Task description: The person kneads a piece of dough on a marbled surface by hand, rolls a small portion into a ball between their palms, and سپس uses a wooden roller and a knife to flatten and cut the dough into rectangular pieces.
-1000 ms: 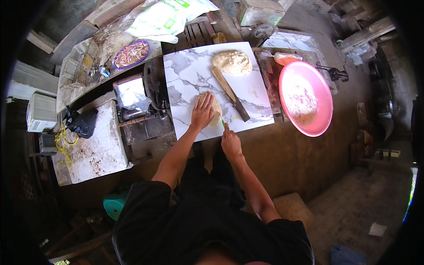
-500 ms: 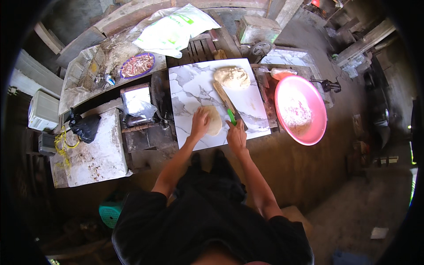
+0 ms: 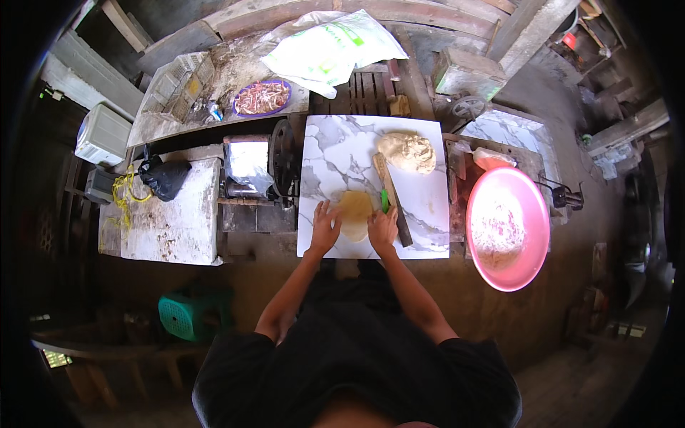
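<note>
A flattened round of dough (image 3: pixel 354 227) lies near the front of the marble-patterned board (image 3: pixel 335 160); its far part is smeared by motion. My left hand (image 3: pixel 326 230) is at its left side, fingers stretched out and apart. My right hand (image 3: pixel 383 230) is at the right side with its fingers apart, close to a small green-handled tool (image 3: pixel 385 200). Whether the fingers touch that tool I cannot tell. Beside it a long narrow wooden strip (image 3: pixel 386 182), darker toward me, slants across the board. Behind sits a large lump of dough (image 3: pixel 410 153).
A pink basin (image 3: pixel 544 228) with white powder stands at the right. Left of the board is a machine with a wheel (image 3: pixel 283 158). Further left are a black plastic bag (image 3: pixel 165 177), a purple-rimmed plate (image 3: pixel 236 105) of pale reddish pieces and a wire basket (image 3: pixel 175 85). A white sack (image 3: pixel 335 50) lies behind.
The view has shifted and turned, so the board appears farther right and lower. My left hand has moved from atop the dough to its left side; my right hand has come closer to the dough.
</note>
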A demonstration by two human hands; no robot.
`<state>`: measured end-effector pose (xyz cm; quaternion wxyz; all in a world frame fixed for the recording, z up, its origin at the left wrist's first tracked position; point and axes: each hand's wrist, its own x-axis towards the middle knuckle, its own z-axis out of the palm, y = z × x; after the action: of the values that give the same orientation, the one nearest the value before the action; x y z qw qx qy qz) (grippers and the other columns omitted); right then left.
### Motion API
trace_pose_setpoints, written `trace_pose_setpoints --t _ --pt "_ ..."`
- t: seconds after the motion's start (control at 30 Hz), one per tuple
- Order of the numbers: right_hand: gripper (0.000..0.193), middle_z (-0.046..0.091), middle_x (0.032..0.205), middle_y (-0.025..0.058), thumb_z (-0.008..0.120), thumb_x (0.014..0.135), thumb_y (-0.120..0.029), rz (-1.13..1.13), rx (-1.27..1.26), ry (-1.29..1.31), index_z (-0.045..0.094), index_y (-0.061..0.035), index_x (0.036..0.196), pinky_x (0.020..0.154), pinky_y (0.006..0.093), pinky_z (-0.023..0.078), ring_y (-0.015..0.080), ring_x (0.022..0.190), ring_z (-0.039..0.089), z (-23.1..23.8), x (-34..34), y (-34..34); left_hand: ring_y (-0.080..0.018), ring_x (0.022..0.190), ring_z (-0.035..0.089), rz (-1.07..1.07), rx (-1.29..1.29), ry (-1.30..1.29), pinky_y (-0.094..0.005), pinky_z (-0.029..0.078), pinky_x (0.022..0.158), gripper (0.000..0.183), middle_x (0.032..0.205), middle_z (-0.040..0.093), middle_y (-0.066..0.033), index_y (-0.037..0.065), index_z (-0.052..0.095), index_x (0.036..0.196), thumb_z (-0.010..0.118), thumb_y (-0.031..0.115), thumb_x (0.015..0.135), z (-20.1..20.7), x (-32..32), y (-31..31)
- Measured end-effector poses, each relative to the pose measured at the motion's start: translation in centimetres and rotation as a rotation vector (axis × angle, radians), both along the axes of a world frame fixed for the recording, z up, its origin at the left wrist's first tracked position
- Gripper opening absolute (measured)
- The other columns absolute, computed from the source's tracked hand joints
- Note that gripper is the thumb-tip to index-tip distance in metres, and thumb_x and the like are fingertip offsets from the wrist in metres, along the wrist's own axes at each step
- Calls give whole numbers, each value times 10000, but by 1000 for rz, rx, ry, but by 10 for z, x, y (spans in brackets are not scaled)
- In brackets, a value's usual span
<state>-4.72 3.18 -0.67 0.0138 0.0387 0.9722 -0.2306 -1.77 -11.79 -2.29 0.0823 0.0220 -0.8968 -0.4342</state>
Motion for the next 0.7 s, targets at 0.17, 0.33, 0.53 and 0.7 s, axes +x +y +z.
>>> trace_pose_setpoints --t 0.17,0.33,0.53,0.7 --pt "171 406 1000 166 587 708 -205 36 -55 -63 590 -39 748 702 416 451 329 982 428 5 8 3 -401 1168 254 40 13 -73 -433 254 950 260 1227 348 -239 61 544 1027 516 95 770 8 6 8" --pt "179 415 972 140 614 691 -229 125 72 -132 595 -53 718 702 419 450 307 968 445 11 21 1 -396 1174 246 74 39 -77 -429 247 956 275 1232 344 -231 63 538 1041 512 89 768 14 11 24" --pt "176 420 960 145 619 681 -251 109 -58 -147 603 -76 701 707 411 446 311 950 460 15 20 8 -390 1174 253 42 13 -61 -427 248 956 269 1228 351 -225 64 536 1035 509 85 768 9 16 30" --pt "118 439 924 133 620 662 -192 129 -103 -198 599 -76 666 690 400 456 301 901 479 30 5 16 -382 1164 279 18 -55 -12 -423 251 953 267 1218 364 -223 62 531 1030 512 94 766 17 9 28"
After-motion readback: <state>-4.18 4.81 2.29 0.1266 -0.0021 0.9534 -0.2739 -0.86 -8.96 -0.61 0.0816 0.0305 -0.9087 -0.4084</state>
